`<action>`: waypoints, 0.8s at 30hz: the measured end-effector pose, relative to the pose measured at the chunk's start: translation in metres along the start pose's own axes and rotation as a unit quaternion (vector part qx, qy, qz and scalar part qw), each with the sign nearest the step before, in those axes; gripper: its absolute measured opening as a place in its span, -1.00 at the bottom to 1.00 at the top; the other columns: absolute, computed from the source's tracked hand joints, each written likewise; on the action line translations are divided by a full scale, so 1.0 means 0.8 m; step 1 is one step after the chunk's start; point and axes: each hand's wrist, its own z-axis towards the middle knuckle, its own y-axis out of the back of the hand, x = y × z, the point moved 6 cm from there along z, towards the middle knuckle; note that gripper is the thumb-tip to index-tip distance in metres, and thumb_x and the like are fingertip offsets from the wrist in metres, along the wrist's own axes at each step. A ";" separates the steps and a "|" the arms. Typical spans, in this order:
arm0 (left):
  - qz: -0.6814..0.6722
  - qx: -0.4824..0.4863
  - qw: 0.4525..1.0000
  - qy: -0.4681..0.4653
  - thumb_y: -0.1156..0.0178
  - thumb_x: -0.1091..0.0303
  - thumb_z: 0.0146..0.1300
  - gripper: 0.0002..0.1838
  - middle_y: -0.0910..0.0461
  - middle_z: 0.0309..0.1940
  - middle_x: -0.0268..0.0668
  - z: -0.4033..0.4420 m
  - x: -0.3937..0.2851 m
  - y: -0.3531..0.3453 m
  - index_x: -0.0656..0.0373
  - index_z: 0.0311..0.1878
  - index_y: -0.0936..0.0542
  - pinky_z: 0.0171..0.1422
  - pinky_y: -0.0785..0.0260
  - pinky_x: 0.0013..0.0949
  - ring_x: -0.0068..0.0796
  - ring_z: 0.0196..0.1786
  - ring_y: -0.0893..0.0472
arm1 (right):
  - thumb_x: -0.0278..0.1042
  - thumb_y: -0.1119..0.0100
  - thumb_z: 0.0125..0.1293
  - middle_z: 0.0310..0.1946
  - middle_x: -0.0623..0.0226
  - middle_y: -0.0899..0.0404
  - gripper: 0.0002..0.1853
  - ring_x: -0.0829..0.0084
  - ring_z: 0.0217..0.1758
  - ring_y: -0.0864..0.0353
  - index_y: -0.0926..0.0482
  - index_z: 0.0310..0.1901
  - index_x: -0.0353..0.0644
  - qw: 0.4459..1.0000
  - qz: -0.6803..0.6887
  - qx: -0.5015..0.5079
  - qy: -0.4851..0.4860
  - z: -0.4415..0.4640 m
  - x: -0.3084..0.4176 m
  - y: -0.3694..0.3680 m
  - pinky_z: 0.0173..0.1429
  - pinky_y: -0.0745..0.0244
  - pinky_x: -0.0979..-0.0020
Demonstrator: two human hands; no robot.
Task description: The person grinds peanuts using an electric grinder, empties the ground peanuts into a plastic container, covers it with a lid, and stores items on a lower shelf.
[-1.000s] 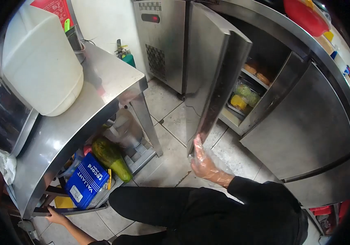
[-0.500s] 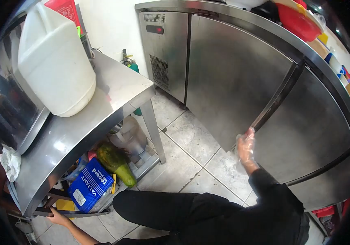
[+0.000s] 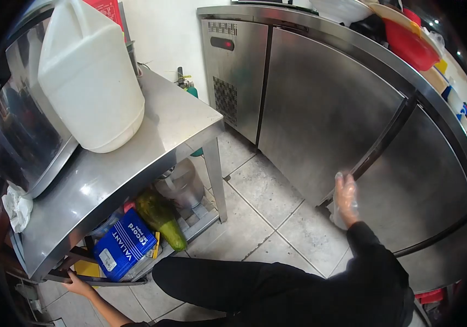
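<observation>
My right hand (image 3: 346, 200), in a clear plastic glove, is at the lower edge of the middle steel door (image 3: 326, 109) of an under-counter fridge. Its fingers are bent against the door's edge, beside the dark vertical gap; whether the door stands slightly ajar is hard to tell. At lower left my bare left hand (image 3: 79, 284) grips a dark bar (image 3: 111, 282) below the steel table (image 3: 176, 117). Close to this hand, on the low shelf, a blue Valiant record book (image 3: 125, 242) leans by a large green fruit or vegetable (image 3: 160, 218).
A big white plastic jug (image 3: 94, 82) stands on the table, with crumpled white tissue (image 3: 18, 209) at its left end. A clear container (image 3: 184, 182) sits on the low shelf. A red bowl (image 3: 408, 41) rests on the fridge counter. Tiled floor (image 3: 255, 218) lies between table and fridge.
The view has shifted, so the table and fridge appear farther right. My right hand is still at the door's lower edge, and my left hand stays on the bar.
</observation>
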 end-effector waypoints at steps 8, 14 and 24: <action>0.015 0.018 1.000 0.008 -0.25 0.33 0.27 -0.59 -0.60 -0.09 -0.10 0.006 0.026 0.003 0.42 0.07 -0.47 -0.06 -0.47 -0.35 -0.34 -0.14 -0.61 | -0.01 0.07 0.46 -0.51 -0.22 -0.39 -0.51 -0.19 -0.47 -0.41 -0.51 -0.41 -0.33 0.976 -0.068 0.196 0.058 -0.105 0.058 -0.054 -0.40 -0.28 0.05; 0.021 0.051 0.998 -0.023 -0.28 0.32 0.22 -0.49 -0.54 0.04 -0.05 0.004 0.025 -0.005 0.40 0.16 -0.43 0.16 -0.37 -0.29 -0.26 0.04 -0.56 | -0.15 -0.01 0.41 -0.48 -0.18 -0.48 -0.64 -0.17 -0.39 -0.51 -0.53 -0.35 -0.33 0.974 -0.008 0.208 0.091 -0.164 0.099 -0.087 -0.34 -0.35 0.04; 0.058 0.056 0.995 -0.059 -0.29 0.24 0.17 -0.36 -0.44 0.20 -0.05 0.004 0.017 -0.012 0.24 0.31 -0.38 0.29 -0.27 -0.17 -0.05 0.19 -0.47 | -0.20 -0.13 0.25 0.27 -0.34 -0.25 -0.19 -0.10 0.33 -0.33 -0.01 0.42 -0.39 0.908 -0.029 0.406 0.096 -0.212 0.110 -0.120 0.37 -0.27 0.16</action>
